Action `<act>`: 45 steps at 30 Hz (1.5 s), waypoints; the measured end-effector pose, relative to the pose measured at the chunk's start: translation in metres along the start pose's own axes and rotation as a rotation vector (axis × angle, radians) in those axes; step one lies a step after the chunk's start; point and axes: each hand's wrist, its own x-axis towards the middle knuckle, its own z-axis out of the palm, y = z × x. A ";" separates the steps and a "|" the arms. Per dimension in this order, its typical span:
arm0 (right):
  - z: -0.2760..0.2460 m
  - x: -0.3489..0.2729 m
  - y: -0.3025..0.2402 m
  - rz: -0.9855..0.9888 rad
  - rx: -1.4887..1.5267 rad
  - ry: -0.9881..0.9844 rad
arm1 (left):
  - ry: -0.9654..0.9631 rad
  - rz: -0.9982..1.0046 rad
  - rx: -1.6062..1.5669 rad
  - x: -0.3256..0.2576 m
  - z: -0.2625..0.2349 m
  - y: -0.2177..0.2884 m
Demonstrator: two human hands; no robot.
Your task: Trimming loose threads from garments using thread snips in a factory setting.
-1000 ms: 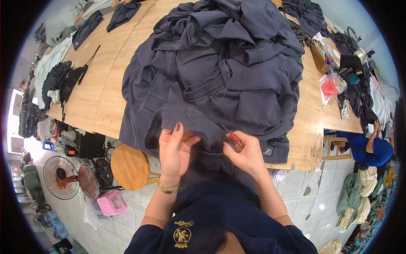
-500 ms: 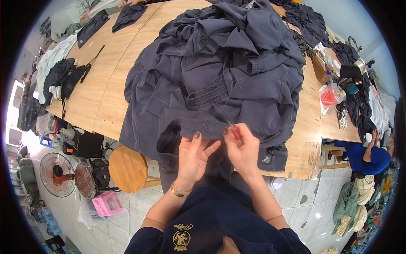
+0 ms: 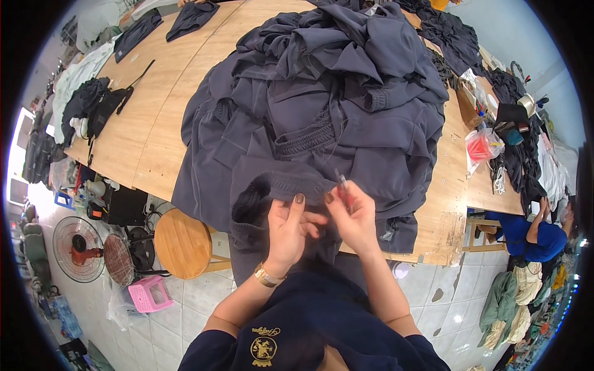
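Observation:
A dark grey garment [image 3: 257,162] with a gathered elastic band [image 3: 286,187] lies at the near edge of a large heap of similar garments [image 3: 297,80]. My left hand [image 3: 289,230] pinches the lower edge of the band under its thumb, the other fingers curled below. Just right of it, my right hand [image 3: 354,216] is closed around a small red-handled tool [image 3: 344,187] with a pale, narrow tip pointing up. The tool's exact kind is hidden by my fingers. Loose threads trail over the cloth above the tip.
The heap rests on a wooden table [image 3: 167,117]. A black bag strap [image 3: 111,111] lies at left, a plastic bag with red contents [image 3: 479,146] at right. Round stool [image 3: 182,243], pink stool [image 3: 150,295] and fan [image 3: 79,250] stand left. A person in blue [image 3: 537,232] sits right.
My left hand has shifted slightly right and its fingers have curled in more. My right hand has turned a little, and the tool's tip shows more clearly above it.

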 end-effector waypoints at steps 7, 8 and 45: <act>-0.001 -0.012 -0.013 -0.231 -0.555 -0.144 | 0.009 0.013 -0.188 0.000 -0.001 0.000; -0.003 -0.011 -0.010 -0.253 -0.431 -0.183 | 0.022 0.010 -0.193 0.000 0.001 0.002; -0.023 -0.003 0.008 -0.507 -0.928 0.026 | 0.032 -0.321 -0.263 -0.005 -0.018 0.028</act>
